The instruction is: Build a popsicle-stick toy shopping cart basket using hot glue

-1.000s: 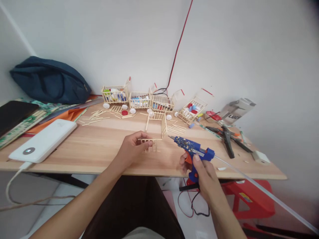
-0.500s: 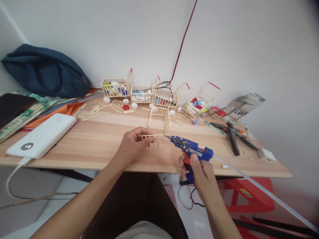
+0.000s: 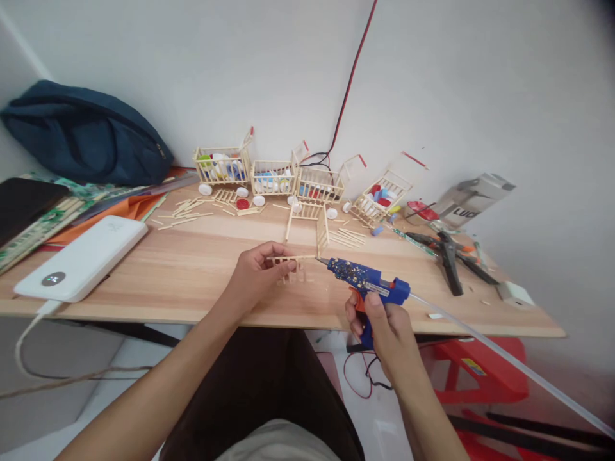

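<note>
Between thumb and fingers, my left hand (image 3: 263, 272) pinches a small wooden stick panel (image 3: 303, 261) near the table's front. My right hand (image 3: 384, 320) grips a blue hot glue gun (image 3: 358, 276) with gold specks, fingers around its handle by the orange trigger. Its nozzle points left and meets the panel's right end, where a joined stick frame (image 3: 323, 234) stands just behind. Whether nozzle and wood touch is too small to tell. A long clear glue stick (image 3: 504, 358) trails from the gun's back to the lower right.
Several miniature stick carts (image 3: 223, 168) filled with coloured caps line the wall. Loose sticks (image 3: 185, 214) lie before them. A white power bank (image 3: 84, 259) and blue bag (image 3: 89, 134) are left. Right are a black clamp (image 3: 450, 264), a box (image 3: 475, 200) and a red stool (image 3: 480, 371) below.
The view has shifted slightly. Both hands keep their holds, and the glue gun's tip stays at the panel's right end, with barely any movement.
</note>
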{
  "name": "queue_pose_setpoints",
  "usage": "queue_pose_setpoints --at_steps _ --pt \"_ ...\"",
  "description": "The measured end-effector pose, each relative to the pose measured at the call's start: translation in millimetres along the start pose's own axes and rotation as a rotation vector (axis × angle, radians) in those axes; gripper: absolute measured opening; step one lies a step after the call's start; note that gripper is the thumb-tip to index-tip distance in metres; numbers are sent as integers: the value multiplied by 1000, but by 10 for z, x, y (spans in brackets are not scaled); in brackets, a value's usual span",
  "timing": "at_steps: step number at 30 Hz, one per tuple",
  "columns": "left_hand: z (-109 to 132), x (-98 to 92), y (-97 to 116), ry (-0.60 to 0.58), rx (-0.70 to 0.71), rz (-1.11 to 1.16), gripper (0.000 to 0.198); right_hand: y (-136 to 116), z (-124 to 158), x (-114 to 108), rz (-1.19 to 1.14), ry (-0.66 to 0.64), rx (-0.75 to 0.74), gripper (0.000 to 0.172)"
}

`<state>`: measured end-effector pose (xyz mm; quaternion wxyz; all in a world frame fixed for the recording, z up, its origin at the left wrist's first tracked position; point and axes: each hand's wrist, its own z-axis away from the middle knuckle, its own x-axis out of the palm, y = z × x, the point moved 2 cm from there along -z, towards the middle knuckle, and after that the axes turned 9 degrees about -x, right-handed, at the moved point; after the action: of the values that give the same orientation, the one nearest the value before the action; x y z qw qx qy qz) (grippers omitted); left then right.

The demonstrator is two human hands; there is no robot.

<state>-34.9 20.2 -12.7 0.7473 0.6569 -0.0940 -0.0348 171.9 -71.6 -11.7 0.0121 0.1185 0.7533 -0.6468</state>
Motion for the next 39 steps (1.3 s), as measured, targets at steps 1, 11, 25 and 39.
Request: queue_pose_setpoints --at_steps 1,11,25,39 --pt "-3 -1 -2 -2 0 0 28 -1 -3 3 1 2 -6 50" --pt "5 1 7 5 -14 12 29 -17 -20 31 -8 12 -20 50" --pt "1 1 12 7 1 -17 27 40 1 9 -6 -6 4 48" --pt "-16 3 -6 -12 7 18 29 -38 -15 52 -17 18 1 52"
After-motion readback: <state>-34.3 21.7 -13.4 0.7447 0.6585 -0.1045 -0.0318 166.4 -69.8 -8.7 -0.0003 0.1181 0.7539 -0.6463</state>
